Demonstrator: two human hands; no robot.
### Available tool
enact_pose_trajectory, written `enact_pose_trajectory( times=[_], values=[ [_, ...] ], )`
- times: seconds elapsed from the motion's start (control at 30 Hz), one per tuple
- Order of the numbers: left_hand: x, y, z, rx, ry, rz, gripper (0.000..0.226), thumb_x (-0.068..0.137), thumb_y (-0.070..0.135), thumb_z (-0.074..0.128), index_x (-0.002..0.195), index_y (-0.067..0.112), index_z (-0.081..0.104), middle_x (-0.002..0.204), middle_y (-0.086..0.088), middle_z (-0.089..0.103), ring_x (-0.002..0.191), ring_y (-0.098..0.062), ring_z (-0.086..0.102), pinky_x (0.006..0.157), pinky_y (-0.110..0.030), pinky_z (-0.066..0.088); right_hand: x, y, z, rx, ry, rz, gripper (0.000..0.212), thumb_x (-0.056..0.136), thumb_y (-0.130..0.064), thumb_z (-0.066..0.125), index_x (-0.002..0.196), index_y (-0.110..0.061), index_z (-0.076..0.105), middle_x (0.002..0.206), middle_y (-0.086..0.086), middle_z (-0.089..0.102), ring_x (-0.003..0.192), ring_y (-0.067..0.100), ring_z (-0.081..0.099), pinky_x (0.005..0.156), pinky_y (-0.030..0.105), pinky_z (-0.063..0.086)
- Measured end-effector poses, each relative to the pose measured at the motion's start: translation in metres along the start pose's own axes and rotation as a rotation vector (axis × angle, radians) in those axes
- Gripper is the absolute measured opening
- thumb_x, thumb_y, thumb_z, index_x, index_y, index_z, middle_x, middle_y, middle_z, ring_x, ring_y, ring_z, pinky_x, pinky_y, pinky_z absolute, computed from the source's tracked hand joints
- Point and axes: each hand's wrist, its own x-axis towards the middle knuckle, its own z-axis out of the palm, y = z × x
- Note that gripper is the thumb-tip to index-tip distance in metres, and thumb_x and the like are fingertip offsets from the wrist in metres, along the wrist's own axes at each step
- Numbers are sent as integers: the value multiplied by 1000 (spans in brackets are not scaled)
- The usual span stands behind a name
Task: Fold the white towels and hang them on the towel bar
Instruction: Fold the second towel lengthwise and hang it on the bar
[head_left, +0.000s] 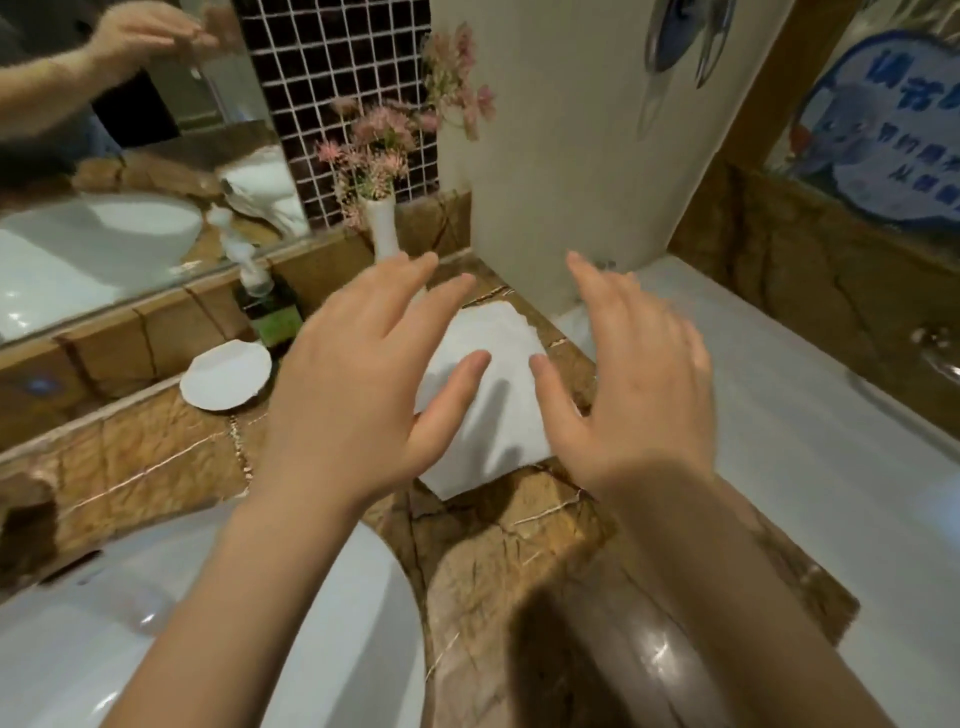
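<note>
Towel: folded white towel (496, 415) lies flat on the brown marble counter (493, 561), between both hands.
Left hand (358, 384): fingers spread, grasping nothing, over the towel's left edge.
Right hand (639, 395): likewise released, over its right edge.
Vase (383, 231): white, upright behind the towel, holding pink flowers (379, 150).
Bottle (270, 312): green pump bottle, left of the vase.
Dish (226, 376): white, just beside the bottle.
Sink (156, 639): white, near left.

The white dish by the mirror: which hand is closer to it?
Left. The left hand is spread open just right of the white dish, above the folded towel; the right hand is farther off, over the towel's right edge.
</note>
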Motion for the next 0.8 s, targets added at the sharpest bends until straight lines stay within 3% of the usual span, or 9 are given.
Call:
enact_pose_trajectory(
  times=[0.13, 0.23, 0.37, 0.47, 0.53, 0.6, 0.67, 0.73, 0.8],
  values=[
    [-13, -17, 47, 12, -157, -23, 53, 93, 47, 40, 131, 14, 55, 137, -12, 53, 127, -30, 48, 99, -41, 40, -18, 19, 53, 69, -56, -139, 58, 90, -36, 51, 144, -19, 40, 140, 6, 50, 132, 23, 44, 108, 47, 36],
    [-24, -27, 76, 22, -310, -9, 62, 89, 61, 40, 135, 20, 51, 139, -8, 51, 128, -27, 47, 98, -41, 42, -28, 29, 83, 39, -172, -205, 56, 89, -35, 51, 143, -22, 43, 141, 5, 49, 133, 20, 43, 108, 44, 36],
    [-40, -36, 99, 79, -498, 21, 91, 73, 79, 48, 144, 21, 40, 149, -9, 39, 139, -29, 32, 112, -42, 26, -30, 38, 102, 31, -317, -247, 64, 85, -47, 49, 145, -25, 38, 149, 5, 39, 139, 20, 33, 112, 45, 31],
    [-43, -38, 105, 88, -475, 42, 89, 68, 56, 69, 142, 14, 42, 146, -16, 42, 136, -36, 37, 110, -49, 28, -31, 40, 104, -27, -403, -292, 90, 72, -65, 57, 149, -27, 28, 154, 7, 31, 143, 22, 26, 116, 45, 24],
    [-42, -38, 104, 58, -434, 39, 84, 64, 44, 73, 137, 10, 49, 140, -19, 48, 130, -39, 43, 108, -49, 28, -30, 40, 103, -69, -438, -311, 100, 64, -60, 70, 149, -27, 28, 153, 8, 31, 142, 23, 27, 116, 46, 23],
    [-38, -37, 101, 30, -393, 37, 75, 62, 41, 69, 130, 9, 57, 133, -20, 55, 125, -40, 50, 105, -49, 30, -28, 40, 102, -62, -389, -301, 92, 62, -37, 80, 144, -26, 40, 147, 9, 41, 137, 25, 37, 113, 46, 28],
    [-34, -36, 99, 6, -367, 32, 68, 63, 40, 65, 122, 8, 63, 127, -19, 60, 120, -39, 55, 102, -50, 35, -23, 38, 100, -34, -307, -293, 77, 62, -16, 77, 135, -23, 53, 139, 10, 51, 130, 26, 47, 110, 48, 33],
    [-31, -35, 95, -39, -347, -3, 60, 63, 36, 65, 116, 8, 67, 122, -16, 64, 116, -37, 58, 99, -50, 41, -19, 35, 98, 2, -264, -296, 68, 61, -9, 73, 127, -21, 61, 132, 10, 57, 124, 27, 52, 109, 49, 34],
    [-28, -35, 91, -88, -342, -58, 53, 67, 34, 61, 113, 9, 68, 118, -11, 67, 115, -33, 60, 92, -49, 49, -18, 35, 95, 36, -258, -307, 57, 66, -13, 70, 123, -22, 64, 130, 8, 59, 123, 26, 54, 110, 49, 33]
  ],
)
